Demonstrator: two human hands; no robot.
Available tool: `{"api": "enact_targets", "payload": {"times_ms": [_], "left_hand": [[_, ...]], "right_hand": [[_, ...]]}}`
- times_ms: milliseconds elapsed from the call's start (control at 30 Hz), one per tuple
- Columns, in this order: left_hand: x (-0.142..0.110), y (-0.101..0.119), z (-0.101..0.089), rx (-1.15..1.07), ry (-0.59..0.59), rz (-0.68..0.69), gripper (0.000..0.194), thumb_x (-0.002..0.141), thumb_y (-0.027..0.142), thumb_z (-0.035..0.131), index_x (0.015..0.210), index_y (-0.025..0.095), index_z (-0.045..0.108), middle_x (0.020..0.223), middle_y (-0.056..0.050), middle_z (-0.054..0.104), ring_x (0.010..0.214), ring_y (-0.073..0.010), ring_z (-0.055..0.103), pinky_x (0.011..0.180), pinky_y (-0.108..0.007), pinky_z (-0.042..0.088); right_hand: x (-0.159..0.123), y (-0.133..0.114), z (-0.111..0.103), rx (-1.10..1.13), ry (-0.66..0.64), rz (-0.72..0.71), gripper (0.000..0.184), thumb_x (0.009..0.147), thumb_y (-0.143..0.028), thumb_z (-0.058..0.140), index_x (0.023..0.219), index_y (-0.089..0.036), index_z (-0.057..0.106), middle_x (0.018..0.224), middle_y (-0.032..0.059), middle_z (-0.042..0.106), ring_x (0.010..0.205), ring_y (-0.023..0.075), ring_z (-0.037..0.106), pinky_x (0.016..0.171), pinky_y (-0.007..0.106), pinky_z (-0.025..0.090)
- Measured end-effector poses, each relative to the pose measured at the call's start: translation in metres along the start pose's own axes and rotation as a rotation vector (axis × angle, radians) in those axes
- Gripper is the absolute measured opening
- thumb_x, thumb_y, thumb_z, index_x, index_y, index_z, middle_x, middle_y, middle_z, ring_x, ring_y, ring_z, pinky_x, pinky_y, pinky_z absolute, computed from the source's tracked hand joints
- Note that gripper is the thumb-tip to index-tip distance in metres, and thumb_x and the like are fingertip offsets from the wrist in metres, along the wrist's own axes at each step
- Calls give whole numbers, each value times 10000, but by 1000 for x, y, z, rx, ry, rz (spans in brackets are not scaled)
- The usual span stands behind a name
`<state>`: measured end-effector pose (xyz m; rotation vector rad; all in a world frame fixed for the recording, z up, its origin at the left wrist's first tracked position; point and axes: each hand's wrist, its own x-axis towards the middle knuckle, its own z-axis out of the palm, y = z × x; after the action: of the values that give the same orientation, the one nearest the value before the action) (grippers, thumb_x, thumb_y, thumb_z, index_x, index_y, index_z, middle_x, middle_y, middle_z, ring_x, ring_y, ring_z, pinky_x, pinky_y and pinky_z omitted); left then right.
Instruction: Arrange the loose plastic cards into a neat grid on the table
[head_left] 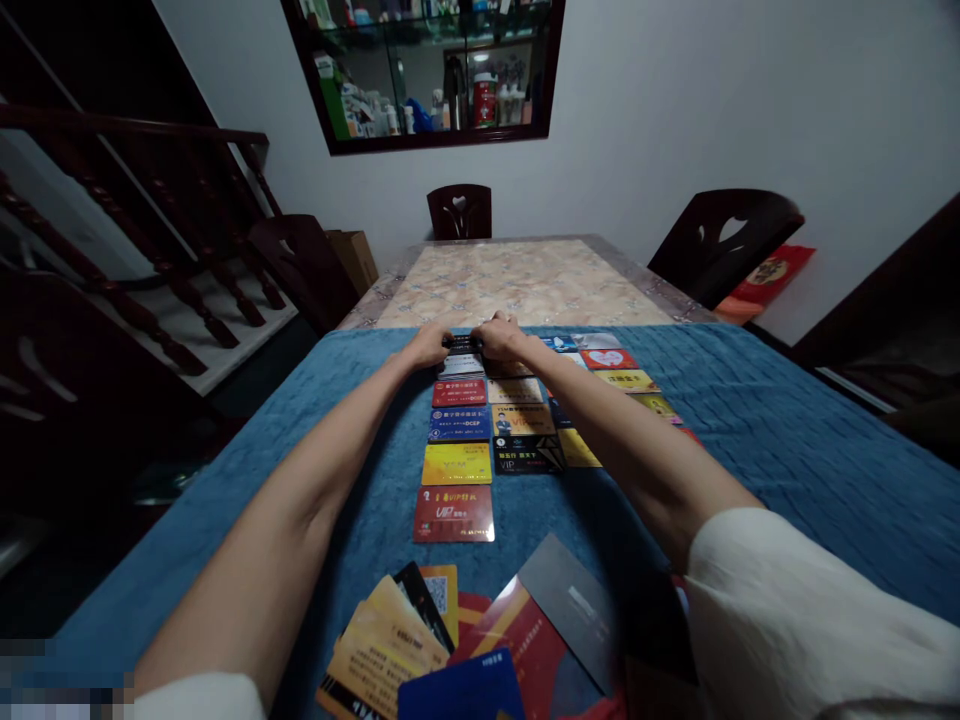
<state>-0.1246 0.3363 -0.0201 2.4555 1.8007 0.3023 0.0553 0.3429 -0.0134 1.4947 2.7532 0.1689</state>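
Observation:
Both arms stretch forward to the far end of the card layout. My left hand [429, 346] has closed fingers at the left edge of a black card [461, 343], and my right hand [501, 338] grips its right edge. That card sits at the top of the left column; below it come a silver-white card [461, 366], a red card [459, 392], a blue card [459, 424], a yellow card [456, 464] and a dark red VIP card [454, 513]. My right hand and forearm hide parts of the columns to the right.
A loose pile of cards, with a blue card [461, 688] and a yellow card [386, 650], lies near my body. A blue cloth [780, 420] covers the near part of the table [502, 275]. Dark wooden chairs [459, 212] surround it, and a railing [135, 240] stands left.

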Motion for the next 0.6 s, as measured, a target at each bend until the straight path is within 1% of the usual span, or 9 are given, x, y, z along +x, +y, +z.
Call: {"api": "enact_targets", "payload": {"times_ms": [167,233,333,433,600], "left_hand": [[0,-2,2,8,20,-23,418,666,90,592,1034,169,772,885,-54,764,910,-238,678,829,-273,534],[-2,-2,2,16,41,-30,421,661,78,579,1024,170,771,884,-57,754,944,-242,668,857,-276,527],[-9,-3,1,27,93,-38,433,679,69,553,1051,156,757,970,-83,729,1027,-249,639,943,-300,503],[-19,-3,-4,30,150,-47,423,733,96,528,1098,142,737,1069,-112,688,1046,-246,617,982,-325,485],[-41,8,-14,29,195,-40,387,805,128,469,1091,153,728,1071,-97,656,994,-219,600,941,-328,489]], "right_hand": [[0,0,-1,-4,-8,-3,443,827,-207,549,1250,-246,675,1218,140,687,1217,362,476,900,463,394],[0,1,-2,-6,-6,0,440,824,-202,554,1245,-232,675,1228,145,678,1216,358,475,891,448,395],[-4,2,-6,-4,14,1,450,831,-192,553,1267,-224,662,1272,156,649,1223,359,460,883,446,396],[-14,2,-14,3,46,-12,427,850,-199,551,1260,-234,667,1286,152,639,1226,360,436,896,464,386],[-39,-4,-28,12,116,-35,335,884,-198,517,1148,-225,721,1205,149,675,1187,355,430,897,471,359]]}}
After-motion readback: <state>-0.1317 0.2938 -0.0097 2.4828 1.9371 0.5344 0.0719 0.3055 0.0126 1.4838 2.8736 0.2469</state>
